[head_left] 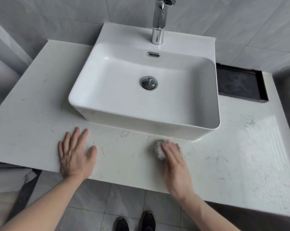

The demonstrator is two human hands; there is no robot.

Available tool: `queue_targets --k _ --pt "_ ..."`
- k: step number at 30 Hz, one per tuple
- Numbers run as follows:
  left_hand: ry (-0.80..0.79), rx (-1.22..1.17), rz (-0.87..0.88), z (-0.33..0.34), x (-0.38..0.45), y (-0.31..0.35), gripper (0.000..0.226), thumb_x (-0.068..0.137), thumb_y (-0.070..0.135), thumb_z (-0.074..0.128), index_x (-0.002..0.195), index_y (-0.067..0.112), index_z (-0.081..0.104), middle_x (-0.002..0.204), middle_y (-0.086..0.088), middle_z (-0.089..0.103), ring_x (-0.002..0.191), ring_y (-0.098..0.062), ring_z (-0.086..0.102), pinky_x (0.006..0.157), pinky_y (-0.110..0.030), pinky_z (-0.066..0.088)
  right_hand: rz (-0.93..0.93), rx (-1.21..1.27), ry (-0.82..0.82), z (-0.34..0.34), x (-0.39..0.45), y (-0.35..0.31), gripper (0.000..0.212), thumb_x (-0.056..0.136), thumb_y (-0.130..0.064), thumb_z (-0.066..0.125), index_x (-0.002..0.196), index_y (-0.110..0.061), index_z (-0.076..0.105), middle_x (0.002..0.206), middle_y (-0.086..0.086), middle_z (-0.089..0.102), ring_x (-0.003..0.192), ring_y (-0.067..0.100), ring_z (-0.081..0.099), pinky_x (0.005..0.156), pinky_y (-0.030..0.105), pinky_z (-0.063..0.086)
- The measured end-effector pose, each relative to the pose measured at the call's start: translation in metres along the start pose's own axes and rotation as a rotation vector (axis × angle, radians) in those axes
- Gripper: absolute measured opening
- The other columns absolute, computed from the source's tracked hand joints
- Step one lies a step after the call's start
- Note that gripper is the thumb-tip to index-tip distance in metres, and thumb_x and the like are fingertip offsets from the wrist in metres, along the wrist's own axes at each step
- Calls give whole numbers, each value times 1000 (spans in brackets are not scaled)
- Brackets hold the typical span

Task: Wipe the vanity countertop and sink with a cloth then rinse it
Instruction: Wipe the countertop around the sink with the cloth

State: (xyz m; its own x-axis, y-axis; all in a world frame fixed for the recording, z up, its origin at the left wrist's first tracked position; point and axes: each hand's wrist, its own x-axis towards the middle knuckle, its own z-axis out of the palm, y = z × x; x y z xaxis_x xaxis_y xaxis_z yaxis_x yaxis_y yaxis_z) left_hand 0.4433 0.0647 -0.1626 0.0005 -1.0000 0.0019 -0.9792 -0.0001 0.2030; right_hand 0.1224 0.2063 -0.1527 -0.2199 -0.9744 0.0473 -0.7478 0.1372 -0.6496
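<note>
Head view: the right hand (174,161), blurred, presses a small pale cloth (159,150) flat on the tabletop (232,155) at the sink's (157,130) 6 o'clock. The left hand (74,155) rests spread and empty at 8 o'clock. Tabletop wiping seems underway; basin and rinse likely remain.

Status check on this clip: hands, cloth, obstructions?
Left hand flat on countertop, empty. Right hand pressing cloth before sink, blurred. Nothing in the way.
</note>
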Motion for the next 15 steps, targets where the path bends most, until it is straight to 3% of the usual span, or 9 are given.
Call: queue_targets --k 2,4,7,11,15 --pt "-1 -3 -1 0 0 0 71 86 54 40 155 37 32 168 12 17 156 -17 7 126 -48 7 82 -69 155 -23 2 32 51 98 -4 50 148 -13 54 158 0 45 153 27 34 126 52 21" --pt "-1 -2 0 -1 0 1 71 86 54 40 155 36 33 168 12 17 156 -18 8 126 -49 8 167 -166 208 -37 -2 56 46 103 -18 43 147 -14 55 155 1 50 152 29 35 125 54 23" --pt "-2 5 -2 -1 0 1 71 86 54 41 155 36 33 168 12 17 156 -17 8 125 -49 9 292 -258 204 -34 -7 68 54 101 -26 36 153 -13 47 163 4 40 156 28 24 128 51 14" --pt "-6 8 3 0 0 0 72 86 53 42 155 36 33 168 12 17 156 -17 6 125 -50 9 530 -266 211 0 7 30 67 99 -33 36 161 -11 25 171 7 18 159 27 7 129 49 3" --pt "-3 17 5 1 0 0 72 85 50 42 155 35 34 168 10 18 156 -19 8 125 -51 9 500 -299 170 40 17 -20 71 99 -32 37 162 -5 18 172 15 10 160 31 3 129 51 2"
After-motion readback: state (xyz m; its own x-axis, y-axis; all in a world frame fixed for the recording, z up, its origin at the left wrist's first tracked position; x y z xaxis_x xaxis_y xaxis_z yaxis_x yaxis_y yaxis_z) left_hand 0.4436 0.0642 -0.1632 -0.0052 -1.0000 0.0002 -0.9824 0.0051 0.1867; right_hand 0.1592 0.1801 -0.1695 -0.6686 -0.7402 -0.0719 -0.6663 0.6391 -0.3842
